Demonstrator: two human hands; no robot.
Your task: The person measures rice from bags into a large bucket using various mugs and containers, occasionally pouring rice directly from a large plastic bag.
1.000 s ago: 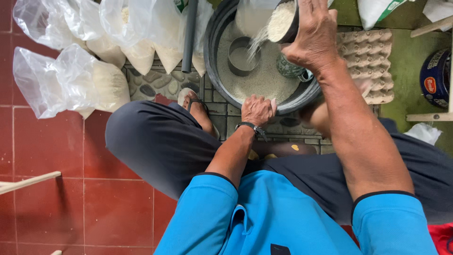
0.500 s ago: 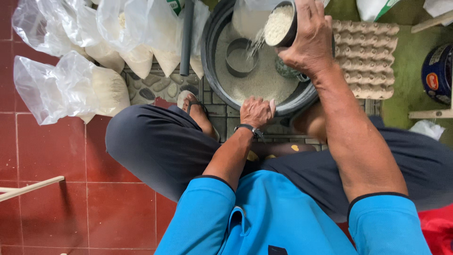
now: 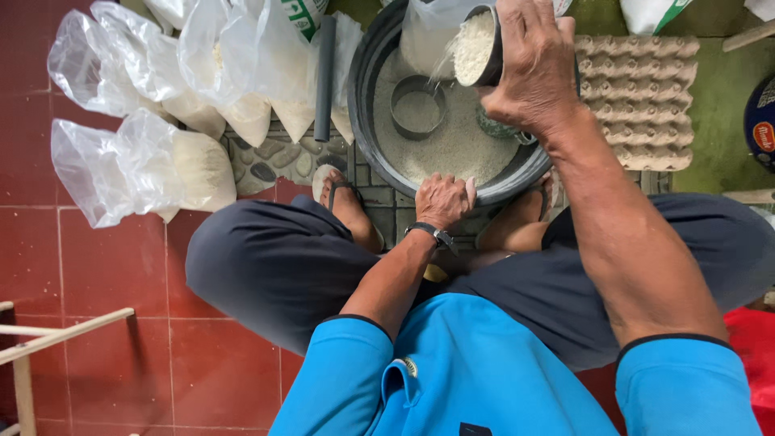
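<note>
Left hand [image 3: 442, 199]: fingers curled, knuckles up, palm down, held low and near body. Watch strapped on left wrist. Left forearm bent at elbow, angled up from blue sleeve.

Right hand [image 3: 529, 69]: raised and extended far forward, fingers wrapped closed in firm grasp, back of hand turned to camera, wrist rolled inward. Right forearm stretched long from blue sleeve, tendons visible. Hands kept well apart, right well beyond left. Legs folded, knees spread, feet seen below hands.
</note>
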